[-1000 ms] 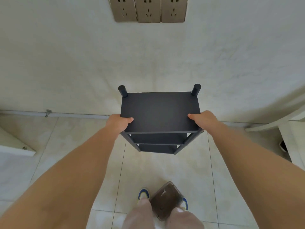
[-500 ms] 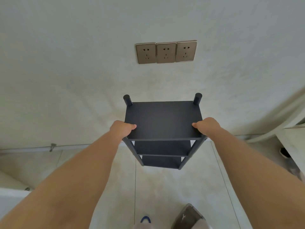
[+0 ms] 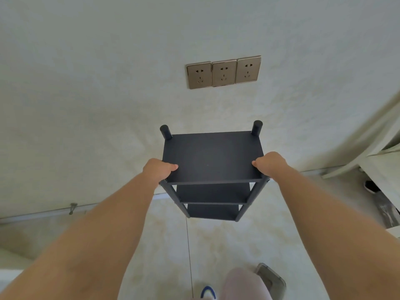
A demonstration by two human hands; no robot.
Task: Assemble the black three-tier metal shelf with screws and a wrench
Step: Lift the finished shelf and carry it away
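Note:
The black three-tier shelf (image 3: 212, 156) stands upright in front of me, close to the wall, with two round post ends sticking up at its back corners. My left hand (image 3: 158, 169) grips the top tier's left edge, thumb lying on the top surface. My right hand (image 3: 270, 164) grips the right edge the same way. The two lower tiers show beneath the top one. I cannot tell whether its feet touch the floor. No screws or wrench are visible.
Three bronze wall sockets (image 3: 224, 71) sit on the white wall above the shelf. A clear plastic box (image 3: 270, 280) lies on the tiled floor by my shoe (image 3: 207, 292). White furniture (image 3: 381, 167) stands at the right, and a door stopper (image 3: 73, 207) at the left skirting.
The view has tilted upward, so the sockets sit lower in frame and the plastic box has slid to the bottom edge. Both hands keep the same grip on the shelf.

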